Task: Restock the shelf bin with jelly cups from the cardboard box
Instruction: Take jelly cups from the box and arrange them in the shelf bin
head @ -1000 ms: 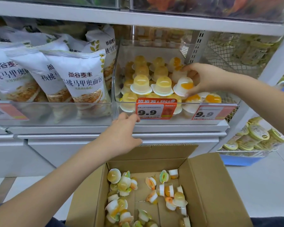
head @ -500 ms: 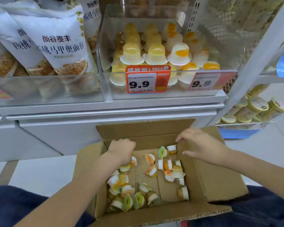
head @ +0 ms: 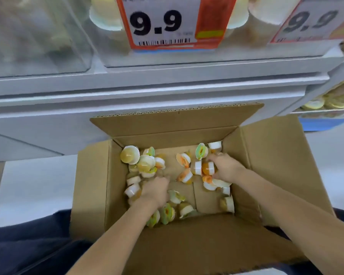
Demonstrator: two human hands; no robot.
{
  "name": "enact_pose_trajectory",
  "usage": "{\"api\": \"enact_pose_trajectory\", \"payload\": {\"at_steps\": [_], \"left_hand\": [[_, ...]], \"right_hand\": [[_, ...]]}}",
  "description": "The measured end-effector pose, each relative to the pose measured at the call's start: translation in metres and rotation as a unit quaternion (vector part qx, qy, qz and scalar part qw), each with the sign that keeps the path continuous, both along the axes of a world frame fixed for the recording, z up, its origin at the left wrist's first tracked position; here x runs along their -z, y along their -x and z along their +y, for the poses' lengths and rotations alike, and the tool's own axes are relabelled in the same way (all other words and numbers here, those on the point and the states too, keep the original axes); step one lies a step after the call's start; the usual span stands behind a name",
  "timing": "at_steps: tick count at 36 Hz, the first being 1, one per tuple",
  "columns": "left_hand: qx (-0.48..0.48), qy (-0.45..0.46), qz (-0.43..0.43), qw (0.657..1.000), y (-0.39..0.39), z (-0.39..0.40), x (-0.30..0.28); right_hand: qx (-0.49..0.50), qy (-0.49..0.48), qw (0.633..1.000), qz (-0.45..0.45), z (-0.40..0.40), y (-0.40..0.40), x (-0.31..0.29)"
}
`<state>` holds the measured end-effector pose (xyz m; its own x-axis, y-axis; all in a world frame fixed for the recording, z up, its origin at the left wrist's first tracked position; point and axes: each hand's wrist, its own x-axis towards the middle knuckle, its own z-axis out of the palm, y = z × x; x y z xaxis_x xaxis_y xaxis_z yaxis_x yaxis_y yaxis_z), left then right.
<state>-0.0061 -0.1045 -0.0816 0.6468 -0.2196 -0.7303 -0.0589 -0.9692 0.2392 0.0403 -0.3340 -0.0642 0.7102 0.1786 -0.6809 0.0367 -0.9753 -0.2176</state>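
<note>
Reading tags: "9.9" in bold black on a white and orange price tag (head: 175,22) at top centre, barcode beneath; a second "9.9" tag (head: 314,20) at top right, blurred; smaller print on both unreadable.
Shelf bin: clear shelf bin (head: 115,54) behind the tags along the top of the frame, pale jelly cups showing through its front wall; only its lower part in view.
Neighbouring bin: another clear bin (head: 38,36) at upper left, contents too blurred to tell.
Shelf: white shelf edge (head: 147,84) running across the frame under both bins.
Cardboard box: open cardboard box (head: 276,155) at centre and lower frame, flaps folded outward, just below the shelf edge.
Box contents: loose jelly cups (head: 130,156) scattered over the bottom, most tipped on their sides; yellow, orange and green fillings with white rims; denser along the left and right walls, bare cardboard in the middle.
Left hand: left hand (head: 156,190) down inside the box at the left cluster, fingers curled among the cups; grip closed around cups, though exactly which ones cannot be told.
Right hand: right hand (head: 225,167) inside the box at the right cluster, fingers curled on an orange-filled cup (head: 208,168); grip closed on it.
Lower right shelf: stacked round yellow-lidded tubs (head: 334,98) at the right edge, blurred.
Clothing: dark trousers (head: 24,245) at lower left, beside the box.
</note>
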Motion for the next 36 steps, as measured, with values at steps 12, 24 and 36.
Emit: {"api": "enact_pose_trajectory", "payload": {"at_steps": [12,24,36], "left_hand": [[-0.441,0.104,0.055,0.890,0.000,-0.080,0.056],[-0.544,0.104,-0.015,0.833,-0.007,-0.088,0.055],[-0.235,0.233,-0.167,0.929,-0.035,-0.039,-0.062]], "right_hand": [[-0.001,0.004,1.000,-0.016,-0.001,0.003,0.051],[0.002,0.005,0.996,-0.093,0.001,0.010,0.050],[0.312,-0.235,0.912,-0.124,0.005,0.007,-0.063]]}}
